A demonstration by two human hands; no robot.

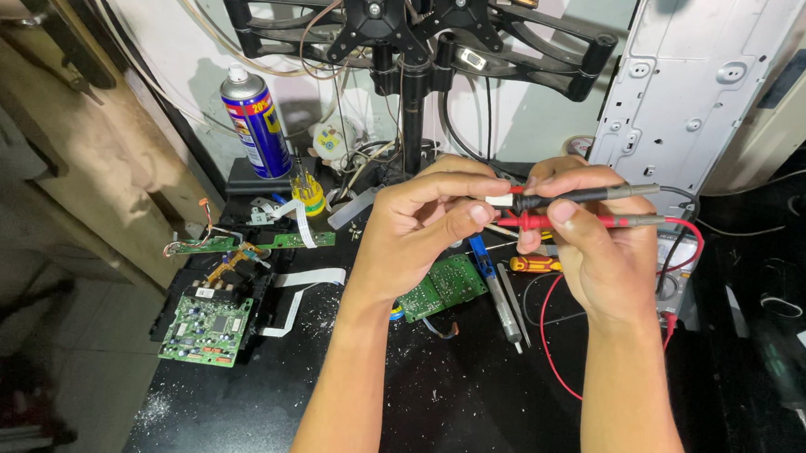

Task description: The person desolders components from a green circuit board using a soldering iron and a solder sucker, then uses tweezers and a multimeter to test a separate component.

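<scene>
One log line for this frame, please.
left hand: pinches small white part | right hand: holds red probe and black probe, tips at part | circuit board lies below

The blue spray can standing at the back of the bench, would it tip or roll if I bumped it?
The spray can stands upright, tall and narrow, so a knock near its top would probably tip it. Being round, it would likely then roll. Its smooth sides may be slippery.

A black worktable (pixel 429 415), dusted with pale specks, stands against a white wall (pixel 181 36). A black monitor stand (pixel 406 31) rises at its back. Left, a worn wooden panel (pixel 82 142) leans, perhaps a door.
</scene>
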